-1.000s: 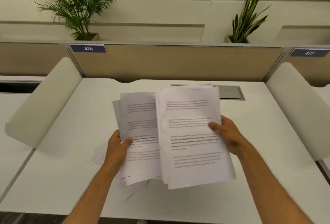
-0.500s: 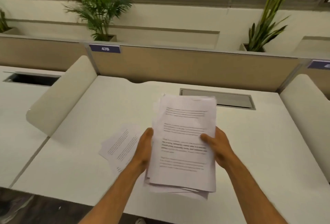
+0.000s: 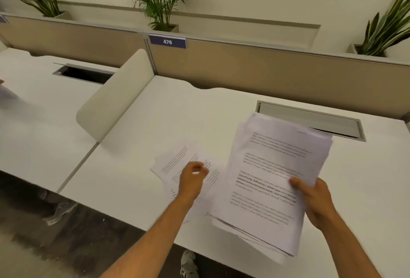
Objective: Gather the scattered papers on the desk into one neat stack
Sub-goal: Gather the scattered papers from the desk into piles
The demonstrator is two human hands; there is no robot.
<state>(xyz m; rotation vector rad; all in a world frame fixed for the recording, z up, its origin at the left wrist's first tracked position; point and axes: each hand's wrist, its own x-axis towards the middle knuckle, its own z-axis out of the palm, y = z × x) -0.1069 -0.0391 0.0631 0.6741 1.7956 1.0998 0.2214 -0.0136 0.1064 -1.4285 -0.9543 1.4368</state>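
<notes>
A thick stack of printed papers (image 3: pixel 275 167) hangs tilted above the white desk (image 3: pixel 137 178), with my right hand (image 3: pixel 315 200) gripping its right edge, thumb on the top sheet. A few loose printed sheets (image 3: pixel 177 160) lie flat on the desk to the left of the stack, overlapping each other. My left hand (image 3: pixel 192 181) hovers over these sheets with its fingers curled and slightly blurred; it holds nothing. Whether the fingers touch the paper I cannot tell.
A rounded beige side divider (image 3: pixel 115 98) stands at the desk's left edge. A cable tray cover (image 3: pixel 310 120) is set into the desk behind the stack. The tan back partition (image 3: pixel 266 71) carries a blue 476 label (image 3: pixel 167 42). The desk's front edge lies just below the stack.
My left hand has let go of the stack and moved left over the loose sheets. My right hand alone now holds the stack. The view has swung left.
</notes>
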